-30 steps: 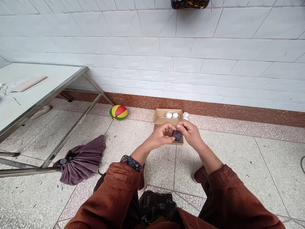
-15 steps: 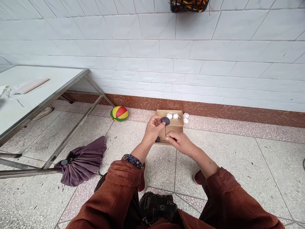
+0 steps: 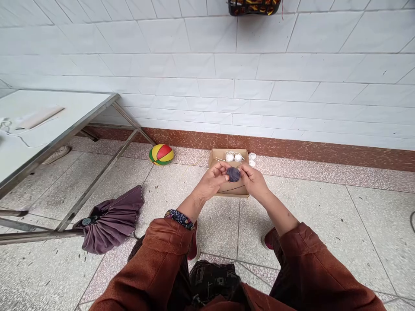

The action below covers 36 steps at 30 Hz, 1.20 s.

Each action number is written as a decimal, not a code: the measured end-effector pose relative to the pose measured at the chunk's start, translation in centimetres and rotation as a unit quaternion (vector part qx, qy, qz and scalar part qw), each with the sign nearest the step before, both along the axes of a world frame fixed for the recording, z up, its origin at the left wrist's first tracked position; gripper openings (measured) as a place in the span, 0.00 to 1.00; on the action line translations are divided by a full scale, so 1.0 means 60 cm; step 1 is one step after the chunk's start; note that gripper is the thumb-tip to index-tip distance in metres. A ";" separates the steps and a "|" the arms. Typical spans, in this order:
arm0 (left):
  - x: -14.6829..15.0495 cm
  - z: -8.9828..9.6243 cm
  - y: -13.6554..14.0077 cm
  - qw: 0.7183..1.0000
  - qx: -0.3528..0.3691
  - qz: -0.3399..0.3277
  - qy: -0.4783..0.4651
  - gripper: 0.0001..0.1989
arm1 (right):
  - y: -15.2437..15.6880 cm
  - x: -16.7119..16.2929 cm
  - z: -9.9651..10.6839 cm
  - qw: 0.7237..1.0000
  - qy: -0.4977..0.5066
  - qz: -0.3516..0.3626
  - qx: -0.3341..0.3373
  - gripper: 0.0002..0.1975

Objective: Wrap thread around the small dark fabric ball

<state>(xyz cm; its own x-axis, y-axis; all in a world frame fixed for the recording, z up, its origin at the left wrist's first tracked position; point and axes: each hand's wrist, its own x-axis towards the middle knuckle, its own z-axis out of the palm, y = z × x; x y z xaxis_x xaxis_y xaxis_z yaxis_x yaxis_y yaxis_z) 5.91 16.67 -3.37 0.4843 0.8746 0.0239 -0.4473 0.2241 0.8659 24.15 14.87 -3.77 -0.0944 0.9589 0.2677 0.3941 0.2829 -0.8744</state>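
A small dark purple-grey ball of yarn (image 3: 233, 174) is held above the box between both hands. My left hand (image 3: 212, 179) grips its left side with thumb and fingers. On the other side, my right hand (image 3: 254, 179) is closed in a pinch at the ball's right edge, where the yarn strand was a moment ago; the strand itself is hard to see there. Under the hands lies an open cardboard box (image 3: 215, 156). Two white yarn balls (image 3: 234, 157) sit at its far side, and a dark strand (image 3: 231, 190) lies near its front edge.
More white yarn balls (image 3: 252, 159) rest on the floor right of the box. A colourful ball (image 3: 161, 154) lies by the wall. To the left are a folded purple umbrella (image 3: 113, 220) and a metal-framed table (image 3: 65, 106). A dark basket (image 3: 254, 6) is at the top.
My right hand has risen from below the yarn ball to its right edge. The ball has shifted slightly right and down, and my left hand has turned with it.
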 end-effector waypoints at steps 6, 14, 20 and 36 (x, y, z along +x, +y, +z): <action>-0.008 0.012 0.010 0.983 -0.085 0.111 -0.122 0.19 | -0.009 -0.023 -0.026 0.999 0.022 0.024 -0.036 0.13; -0.003 0.002 0.020 0.978 -0.033 0.188 0.080 0.15 | -0.026 -0.027 0.000 0.989 -0.061 0.127 0.056 0.11; -0.003 0.000 0.002 0.971 0.055 0.027 0.229 0.14 | -0.013 0.004 0.023 0.997 -0.011 0.022 0.077 0.09; -0.016 0.013 0.016 0.970 -0.117 0.175 -0.125 0.10 | -0.020 -0.027 -0.027 0.993 -0.074 0.085 0.019 0.11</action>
